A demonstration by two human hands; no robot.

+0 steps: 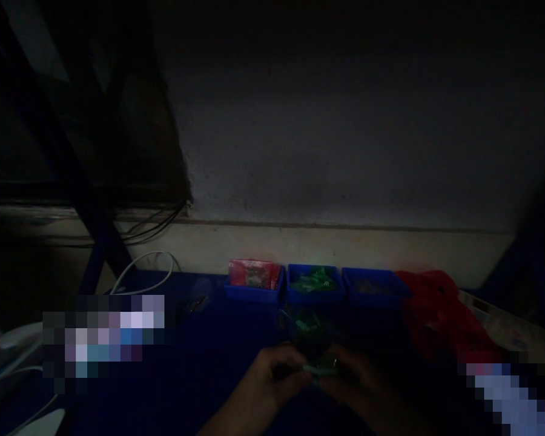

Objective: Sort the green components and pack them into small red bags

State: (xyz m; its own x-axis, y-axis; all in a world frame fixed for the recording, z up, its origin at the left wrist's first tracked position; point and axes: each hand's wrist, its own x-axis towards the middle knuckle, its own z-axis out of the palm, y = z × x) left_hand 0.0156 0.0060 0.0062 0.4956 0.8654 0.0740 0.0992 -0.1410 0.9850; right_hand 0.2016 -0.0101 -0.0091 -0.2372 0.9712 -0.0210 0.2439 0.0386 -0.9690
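The scene is very dark. My left hand [270, 378] and my right hand [361, 381] meet low in the middle over a blue table [200, 375]. Both have their fingers curled round a small pale green part [320, 366] held between them. Just beyond the hands lies a clear bag or dish of green parts [306, 324]. Three blue bins stand in a row by the wall: the left one [254, 281] holds a red packet, the middle one [315, 281] holds green parts, the right one [375, 284] holds dark contents I cannot make out.
A red plastic bag [440, 312] lies right of the bins. White cables [148, 266] run down at the left beside a dark slanted frame [95, 230]. A pale wall [345, 151] stands behind the table. Papers [504, 324] lie at the far right.
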